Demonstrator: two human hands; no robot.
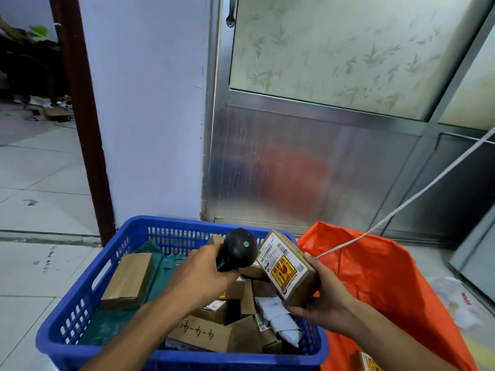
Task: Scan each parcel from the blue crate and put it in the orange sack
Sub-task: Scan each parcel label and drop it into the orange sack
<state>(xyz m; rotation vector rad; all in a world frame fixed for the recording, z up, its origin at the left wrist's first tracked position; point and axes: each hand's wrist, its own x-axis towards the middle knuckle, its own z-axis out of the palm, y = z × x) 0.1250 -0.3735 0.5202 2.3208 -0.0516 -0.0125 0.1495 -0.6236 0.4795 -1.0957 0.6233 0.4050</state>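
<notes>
One small cardboard parcel (288,266) sits at the centre of the job, raised above the near right corner of the blue crate (80,303) with its label face tilted up and toward the scanner (237,253); I judge that tilt is there to give the reader a square look at the barcode beside the yellow fragile sticker. My right hand (320,298) cradles the box from below and behind, fingers curled round its edges, keeping skin off the label. My left hand (203,274) is clenched round the black scanner's handle, its domed head just beside the parcel's upper left corner.

Below, the crate holds many more brown boxes, a grey mailer bag and green wrapping, so I take the task as far from finished. The orange sack (388,277) gapes just to the right, touching the crate, placed for a short drop; one labelled box (367,362) shows at its lower edge. A white cord (401,207) crosses above the sack.
</notes>
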